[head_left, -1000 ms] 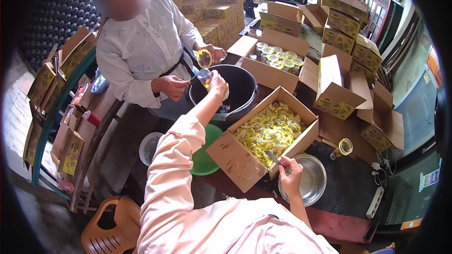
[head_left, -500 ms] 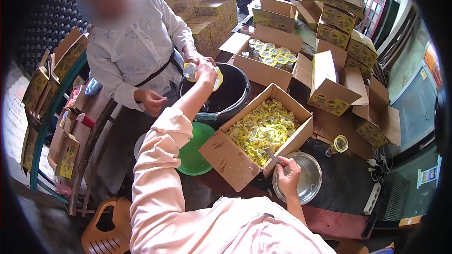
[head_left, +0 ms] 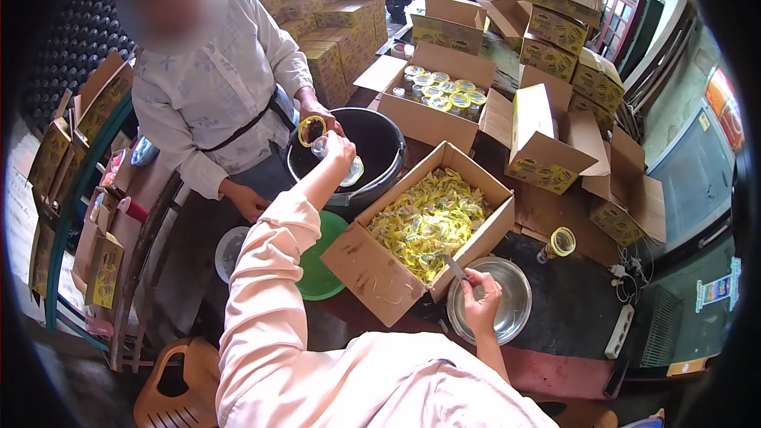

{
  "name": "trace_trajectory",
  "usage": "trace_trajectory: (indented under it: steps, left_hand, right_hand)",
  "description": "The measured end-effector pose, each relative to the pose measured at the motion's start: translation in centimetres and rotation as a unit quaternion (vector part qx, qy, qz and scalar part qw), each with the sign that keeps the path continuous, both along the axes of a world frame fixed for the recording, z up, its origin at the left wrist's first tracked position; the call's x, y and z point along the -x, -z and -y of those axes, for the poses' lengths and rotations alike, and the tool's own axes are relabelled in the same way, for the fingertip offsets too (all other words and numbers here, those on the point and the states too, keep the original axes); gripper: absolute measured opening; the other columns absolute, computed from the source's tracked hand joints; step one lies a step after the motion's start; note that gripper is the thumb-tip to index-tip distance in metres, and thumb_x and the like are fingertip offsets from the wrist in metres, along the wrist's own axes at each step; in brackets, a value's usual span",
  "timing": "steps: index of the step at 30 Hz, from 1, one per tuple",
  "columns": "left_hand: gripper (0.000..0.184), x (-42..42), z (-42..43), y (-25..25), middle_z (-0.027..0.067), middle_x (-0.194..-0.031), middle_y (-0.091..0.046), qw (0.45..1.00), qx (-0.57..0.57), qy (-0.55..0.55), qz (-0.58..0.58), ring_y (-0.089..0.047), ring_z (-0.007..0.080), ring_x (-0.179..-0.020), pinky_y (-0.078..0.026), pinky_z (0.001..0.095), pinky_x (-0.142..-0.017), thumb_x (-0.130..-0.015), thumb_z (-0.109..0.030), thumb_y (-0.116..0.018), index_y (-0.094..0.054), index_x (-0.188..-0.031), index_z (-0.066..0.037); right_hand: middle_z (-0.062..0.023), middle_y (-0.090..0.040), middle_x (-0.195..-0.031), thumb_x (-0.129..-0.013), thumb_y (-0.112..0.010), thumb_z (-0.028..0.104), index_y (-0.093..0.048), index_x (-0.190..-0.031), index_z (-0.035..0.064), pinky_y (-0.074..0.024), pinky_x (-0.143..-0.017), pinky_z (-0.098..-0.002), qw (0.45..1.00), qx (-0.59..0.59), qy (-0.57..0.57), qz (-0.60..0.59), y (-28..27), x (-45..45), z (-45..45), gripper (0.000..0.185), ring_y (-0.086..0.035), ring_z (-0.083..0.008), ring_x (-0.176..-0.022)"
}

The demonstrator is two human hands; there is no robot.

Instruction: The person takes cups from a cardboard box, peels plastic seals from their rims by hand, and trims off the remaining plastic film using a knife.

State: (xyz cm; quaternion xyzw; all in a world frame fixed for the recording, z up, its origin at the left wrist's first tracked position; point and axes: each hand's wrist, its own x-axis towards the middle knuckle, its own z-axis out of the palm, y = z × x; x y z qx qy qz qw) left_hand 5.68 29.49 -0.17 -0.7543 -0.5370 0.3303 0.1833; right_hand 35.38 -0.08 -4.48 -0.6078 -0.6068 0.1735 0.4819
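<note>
My left hand (head_left: 339, 152) is closed round a clear plastic cup (head_left: 319, 147) above the black bucket (head_left: 381, 122). The cup lies tilted, its pale rim turned down toward the bucket. Just beyond, a co-worker's hand holds another cup (head_left: 311, 131) with a yellow rim and dark inside. My right hand (head_left: 482, 303) pinches a small flat knife (head_left: 454, 268), its blade pointing up and left. This hand is over the metal bowl (head_left: 519, 313), beside an open carton (head_left: 501, 220) full of crumpled yellow-and-clear plastic film (head_left: 428, 226).
A green basin (head_left: 323, 260) sits below the bucket. Behind stands a carton (head_left: 444, 120) of yellow-lidded cups. One filled cup (head_left: 561, 242) stands right of the metal bowl. Open cartons (head_left: 547, 139) crowd the right; the co-worker (head_left: 218, 79) stands at left.
My left hand has turned and tilted its cup over the bucket. The co-worker's yellow-rimmed cup now shows beside it, and their other hand has lowered. The whole view has shifted slightly.
</note>
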Motion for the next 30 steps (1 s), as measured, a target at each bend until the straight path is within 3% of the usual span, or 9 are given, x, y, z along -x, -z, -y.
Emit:
trace_trajectory:
  steps: [1,5,8,11,15,21,25,28,30]
  left_hand:
    - [0.037,0.3,0.0,0.1,0.0035,-0.100,-0.064,0.999,-0.031,0.009,0.017,-0.062,0.0211,-0.094,-0.045,0.0372,-0.076,-0.080,-0.026,-0.060,-0.053,-0.113,-0.012]
    - [0.055,-0.8,1.6,-3.7,0.0067,-0.095,-0.066,0.996,0.038,-0.066,0.051,-0.066,0.0221,-0.085,-0.050,0.0355,-0.073,-0.069,-0.039,-0.063,-0.053,-0.114,-0.008]
    - [0.053,-1.0,1.8,-4.6,0.0048,-0.103,-0.065,0.990,0.084,-0.104,0.045,-0.067,0.0207,-0.081,-0.053,0.0374,-0.064,-0.073,-0.031,-0.067,-0.051,-0.118,-0.008]
    - [0.062,-0.1,1.9,-4.3,0.0064,-0.108,-0.062,0.995,0.080,-0.060,0.026,-0.066,0.0215,-0.086,-0.055,0.0358,-0.062,-0.072,-0.026,-0.072,-0.044,-0.123,-0.007]
    - [0.074,1.3,2.4,-3.3,0.0090,-0.119,-0.048,0.990,0.011,-0.062,0.130,-0.062,0.0236,-0.094,-0.056,0.0360,-0.066,-0.068,-0.022,-0.077,-0.036,-0.128,-0.009]
    - [0.069,1.0,1.8,-5.0,0.0092,-0.111,-0.061,0.988,0.074,-0.111,0.081,-0.062,0.0217,-0.099,-0.054,0.0399,-0.070,-0.067,-0.045,-0.071,-0.050,-0.120,-0.006]
    - [0.065,2.0,2.6,-6.0,0.0092,-0.107,-0.064,0.975,0.040,-0.118,0.184,-0.062,0.0206,-0.101,-0.050,0.0387,-0.084,-0.070,-0.056,-0.062,-0.061,-0.110,-0.005]
    - [0.069,1.9,3.0,-7.5,0.0124,-0.114,-0.060,0.965,0.069,-0.161,0.194,-0.061,0.0244,-0.103,-0.048,0.0387,-0.087,-0.069,-0.055,-0.062,-0.056,-0.116,-0.004]
    - [0.078,2.7,3.1,-6.5,0.0185,-0.120,-0.053,0.957,0.020,-0.142,0.252,-0.057,0.0313,-0.107,-0.048,0.0381,-0.088,-0.069,-0.052,-0.063,-0.041,-0.129,-0.007]
  right_hand:
    - [-0.0026,-0.059,-0.070,-0.072,-0.067,0.003,-0.065,-0.094,0.0090,-0.0363,-0.074,-0.0307,1.000,-0.001,0.001,0.003,0.0,0.0,0.0,0.023,-0.058,-0.0168,-0.067]
    - [-0.0060,-0.059,-0.069,-0.072,-0.067,0.003,-0.065,-0.091,0.0054,-0.0424,-0.067,-0.0310,1.000,-0.020,-0.002,0.023,-0.4,0.0,-0.1,0.019,-0.057,-0.0189,-0.065]
    - [-0.0060,-0.059,-0.069,-0.072,-0.067,0.003,-0.065,-0.091,0.0054,-0.0424,-0.068,-0.0311,1.000,-0.015,-0.004,0.022,-0.5,0.0,0.0,0.019,-0.057,-0.0189,-0.066]
    - [-0.0059,-0.058,-0.069,-0.072,-0.067,0.002,-0.065,-0.091,0.0055,-0.0421,-0.068,-0.0312,1.000,-0.011,-0.009,0.022,-0.5,0.1,0.0,0.020,-0.057,-0.0188,-0.066]
    - [-0.0032,-0.059,-0.070,-0.071,-0.067,0.003,-0.065,-0.092,0.0080,-0.0380,-0.073,-0.0304,1.000,0.001,-0.012,0.012,-0.5,0.4,0.0,0.022,-0.057,-0.0167,-0.067]
    - [-0.0018,-0.059,-0.070,-0.071,-0.068,0.003,-0.065,-0.093,0.0095,-0.0356,-0.074,-0.0299,1.000,0.010,-0.017,0.004,-0.6,0.5,0.0,0.023,-0.057,-0.0154,-0.067]
    - [-0.0017,-0.059,-0.070,-0.072,-0.068,0.003,-0.065,-0.094,0.0098,-0.0352,-0.074,-0.0297,1.000,0.003,-0.012,0.008,-0.6,0.3,-0.3,0.024,-0.057,-0.0155,-0.067]
    - [-0.0043,-0.058,-0.067,-0.072,-0.066,0.003,-0.065,-0.092,0.0072,-0.0415,-0.070,-0.0308,1.000,-0.005,-0.007,0.020,-1.2,0.4,-0.4,0.020,-0.056,-0.0181,-0.066]
    - [-0.0040,-0.058,-0.068,-0.072,-0.066,0.003,-0.065,-0.092,0.0074,-0.0412,-0.070,-0.0304,1.000,-0.011,-0.008,0.023,-1.4,0.5,-0.4,0.020,-0.056,-0.0178,-0.067]
